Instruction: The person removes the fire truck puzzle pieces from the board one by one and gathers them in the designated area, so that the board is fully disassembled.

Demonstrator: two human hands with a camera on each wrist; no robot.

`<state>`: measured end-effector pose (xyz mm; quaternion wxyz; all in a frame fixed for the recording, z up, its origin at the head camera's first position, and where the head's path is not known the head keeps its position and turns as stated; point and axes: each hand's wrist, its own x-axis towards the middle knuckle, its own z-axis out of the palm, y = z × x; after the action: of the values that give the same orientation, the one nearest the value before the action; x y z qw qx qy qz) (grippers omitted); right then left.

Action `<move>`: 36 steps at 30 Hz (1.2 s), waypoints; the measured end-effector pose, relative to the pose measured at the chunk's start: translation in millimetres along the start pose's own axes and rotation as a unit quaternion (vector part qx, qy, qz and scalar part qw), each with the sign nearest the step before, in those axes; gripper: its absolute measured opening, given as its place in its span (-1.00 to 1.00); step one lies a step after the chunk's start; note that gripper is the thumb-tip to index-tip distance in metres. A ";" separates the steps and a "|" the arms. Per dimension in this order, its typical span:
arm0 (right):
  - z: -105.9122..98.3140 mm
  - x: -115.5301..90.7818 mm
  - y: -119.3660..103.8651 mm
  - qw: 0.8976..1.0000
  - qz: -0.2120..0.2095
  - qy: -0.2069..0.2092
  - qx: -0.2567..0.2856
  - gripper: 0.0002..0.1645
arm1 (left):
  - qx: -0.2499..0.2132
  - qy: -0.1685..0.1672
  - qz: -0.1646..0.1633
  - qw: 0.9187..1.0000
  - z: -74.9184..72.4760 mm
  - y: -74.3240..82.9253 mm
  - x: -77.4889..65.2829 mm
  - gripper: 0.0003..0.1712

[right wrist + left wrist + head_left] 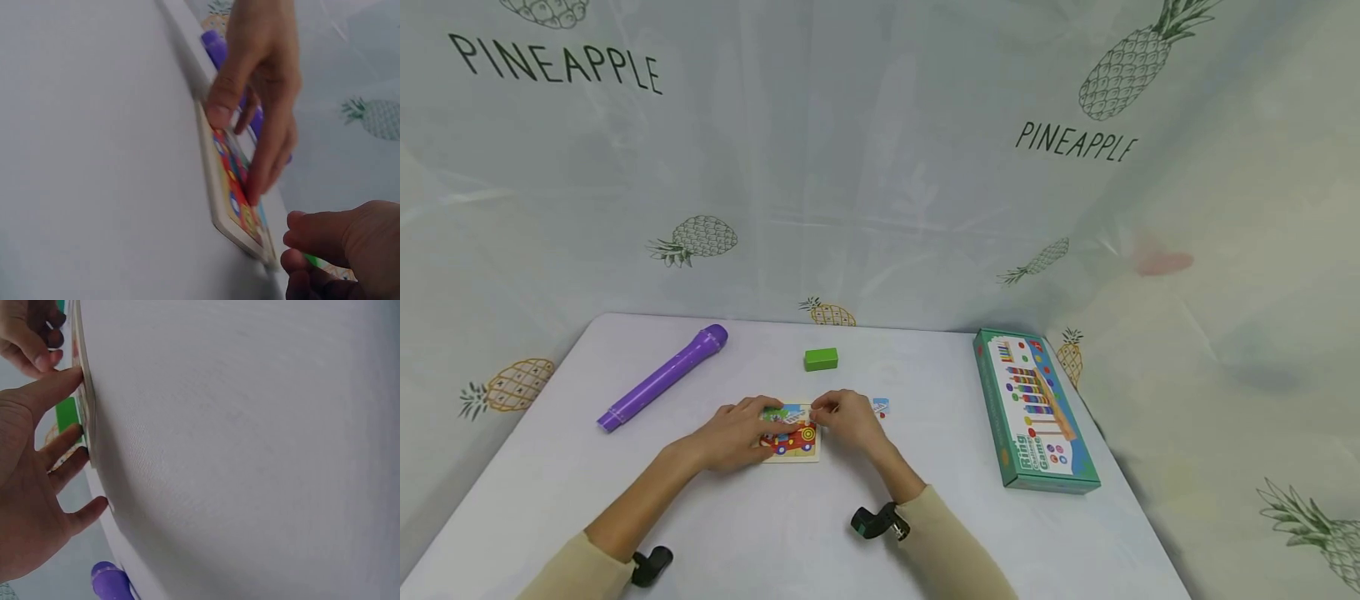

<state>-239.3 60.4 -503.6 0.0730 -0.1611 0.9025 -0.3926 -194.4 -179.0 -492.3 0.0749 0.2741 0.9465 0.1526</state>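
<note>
A small wooden picture puzzle [797,454] with a red vehicle on it lies flat on the table. My left hand [737,433] rests over its left side, thumb and fingers spread on the board and its edge. At the board's upper right corner is my right hand [850,421], with thumb and fingertips drawn together. In the right wrist view, the right fingertips [294,240] are just off the board's end; whether they pinch anything is hidden. A small blue-and-white puzzle piece [881,407] lies beside the right hand, partly covered by it.
A green block [821,359] sits behind the puzzle. At the back left lies a purple microphone-shaped tube [662,379]. A green toy box [1037,412] with a printed lid stands on the right. The white table [760,533] meets a pineapple-print curtain [880,167] at the back.
</note>
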 end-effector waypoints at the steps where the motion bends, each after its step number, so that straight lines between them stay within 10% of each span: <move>1: 4.2 0.6 -0.4 1.000 -0.004 -0.002 -0.010 -0.79 | 0.001 0.001 0.002 1.000 -0.4 0.0 -0.2 -0.45; 36: 20.6 3.7 -13.1 0.999 -0.014 -0.001 -0.049 -0.78 | 0.013 0.008 0.009 1.000 -2.1 -0.5 -1.2 -0.46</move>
<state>-234.4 36.7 -508.1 0.0605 -0.1775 0.9183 -0.3485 -194.1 -180.6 -490.5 0.0624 0.2828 0.9464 0.1429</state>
